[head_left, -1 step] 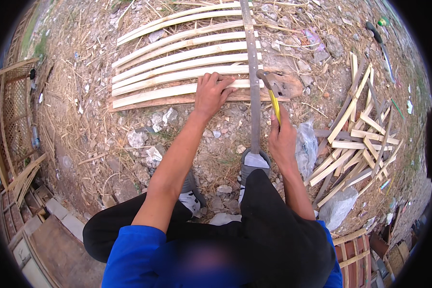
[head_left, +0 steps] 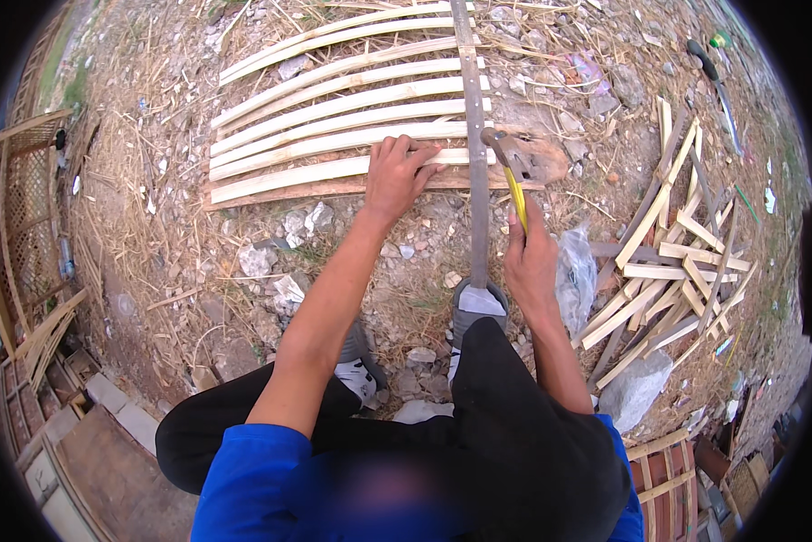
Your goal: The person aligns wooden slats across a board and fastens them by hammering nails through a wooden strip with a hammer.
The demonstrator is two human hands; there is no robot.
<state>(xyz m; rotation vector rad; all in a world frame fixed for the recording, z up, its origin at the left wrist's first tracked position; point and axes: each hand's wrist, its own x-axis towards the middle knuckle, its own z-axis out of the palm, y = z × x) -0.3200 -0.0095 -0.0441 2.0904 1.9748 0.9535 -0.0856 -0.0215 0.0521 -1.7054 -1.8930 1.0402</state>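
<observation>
My left hand (head_left: pixel 397 176) grips the nearest pale wooden slat (head_left: pixel 298 175), fingers over it and thumb toward its right end. Several similar slats lie in spaced rows beyond it. A long grey-brown wooden strip (head_left: pixel 478 221) crosses their right ends, its near end at my shoe. My right hand (head_left: pixel 531 257) is closed around the handle of a claw hammer (head_left: pixel 516 190) with a yellow grip. The hammer's head is over or beside the strip, close to the nearest slat's end; contact cannot be told. Under that end lies a worn plank (head_left: pixel 543 161).
A heap of loose wood offcuts (head_left: pixel 686 262) lies at the right, beside a clear plastic bag (head_left: pixel 576 280) and a grey rock (head_left: pixel 636 390). A saw (head_left: pixel 718 86) with a dark handle lies farther off. Stones and straw cover the ground. Lattice panels (head_left: pixel 28 208) stand at the left.
</observation>
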